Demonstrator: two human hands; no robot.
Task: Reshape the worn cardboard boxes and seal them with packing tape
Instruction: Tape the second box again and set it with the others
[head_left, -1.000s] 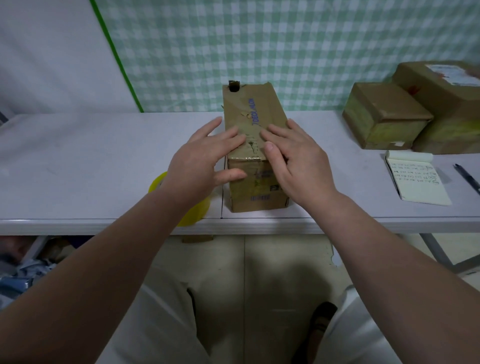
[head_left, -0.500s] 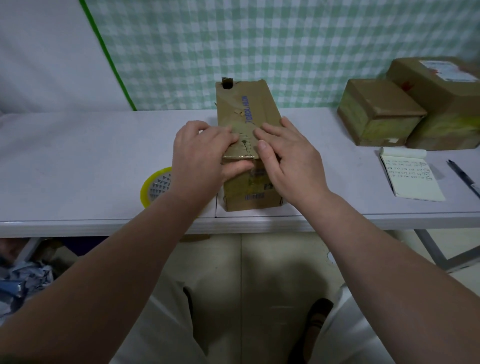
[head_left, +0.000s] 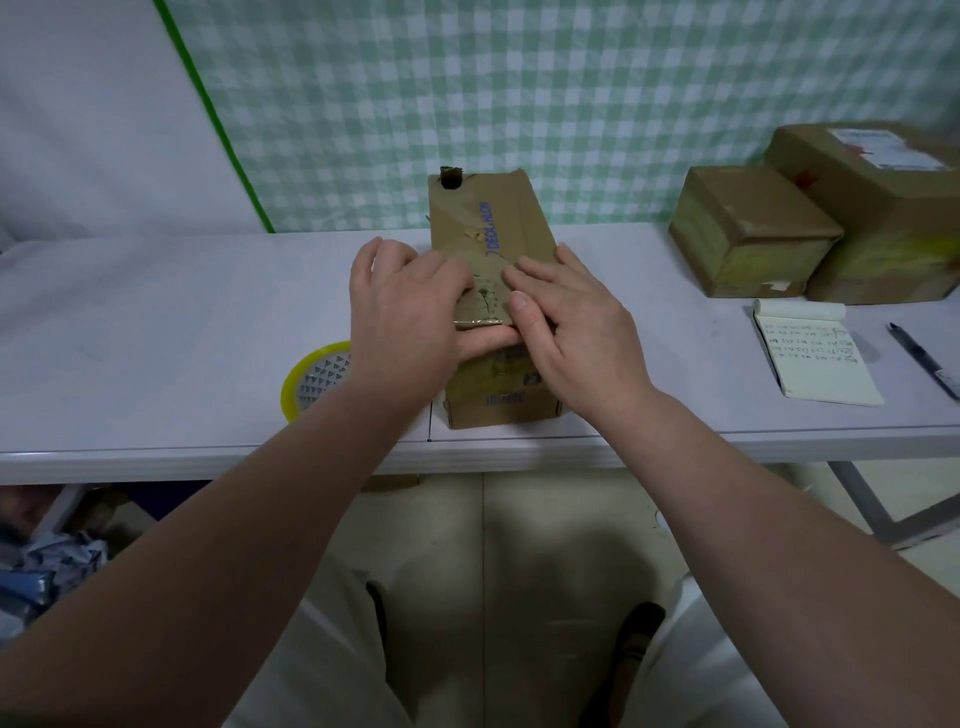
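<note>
Pressing the box (head_left: 488, 244) flat is the job of the moment, and the head view (the only one I have) shows it lying lengthwise on the table (head_left: 156, 312), its near end close to the front edge.

My left hand (head_left: 400, 317) grips the near top edge, fingers curled over the top and thumb laid along the front face just under the rim. My right hand (head_left: 576, 332) holds nothing; it lies flat with straight fingers on the top panel, touching the left fingers.

I judge the box light, probably empty or nearly so, and soft from wear. The board should give under my palms rather than spring back, so it wants squaring from the corners, not from the middle of a panel. The glossy strip at the near rim looks like old tape and may be slick. Best hold: both long sides near the end, thumbs on top.

It looks tired: brown, scuffed, with torn patches on top, blue lettering down its length, a dark ragged hole at the far left corner and small gaps at the near bottom corners.

A yellow roll (head_left: 311, 379), likely the tape, lies just left, partly behind my forearm. Two other boxes (head_left: 748, 228) sit well apart at the right, with a notepad (head_left: 810, 358) and pen (head_left: 924, 358).
</note>
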